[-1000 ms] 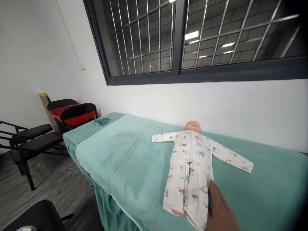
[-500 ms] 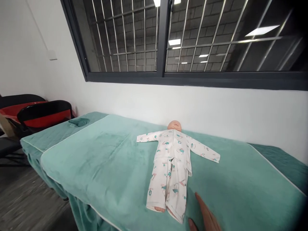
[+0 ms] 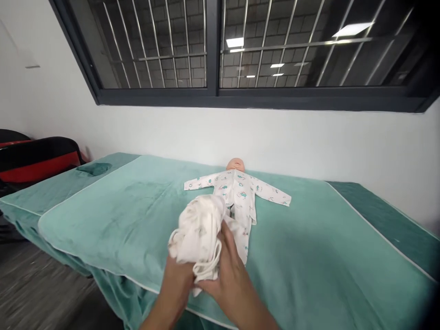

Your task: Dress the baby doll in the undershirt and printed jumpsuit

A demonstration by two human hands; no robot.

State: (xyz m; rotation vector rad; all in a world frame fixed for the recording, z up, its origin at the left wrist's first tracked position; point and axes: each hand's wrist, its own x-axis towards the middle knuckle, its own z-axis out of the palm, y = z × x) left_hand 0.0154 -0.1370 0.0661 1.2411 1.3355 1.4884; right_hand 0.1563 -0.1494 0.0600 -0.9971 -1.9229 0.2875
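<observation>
Between my two hands is a crumpled bundle of white cloth (image 3: 201, 224) with loops of pale cord or edging hanging off it. My left hand (image 3: 180, 279) grips it from below on the left, its fingers mostly hidden under the cloth. On the other side my right hand (image 3: 228, 270) is closed around it, thumb at the bottom and fingers along the edge. Just beyond, a baby doll (image 3: 235, 164) lies on its back in a white printed top (image 3: 237, 185) with sleeves spread. The bundle and my hands cover part of its matching trousers (image 3: 245, 229).
A green padded bed cover (image 3: 309, 256) spreads under everything, with a face hole (image 3: 94, 169) at its left end. Behind the bed rise a white wall (image 3: 165, 133) and a barred window (image 3: 213, 46). Red and black chairs (image 3: 41, 160) stand at the left.
Both hands have come into view over the doll's legs, holding the white cloth bundle. Earlier only one hand's fingers showed at the bottom edge. The view has shifted slightly.
</observation>
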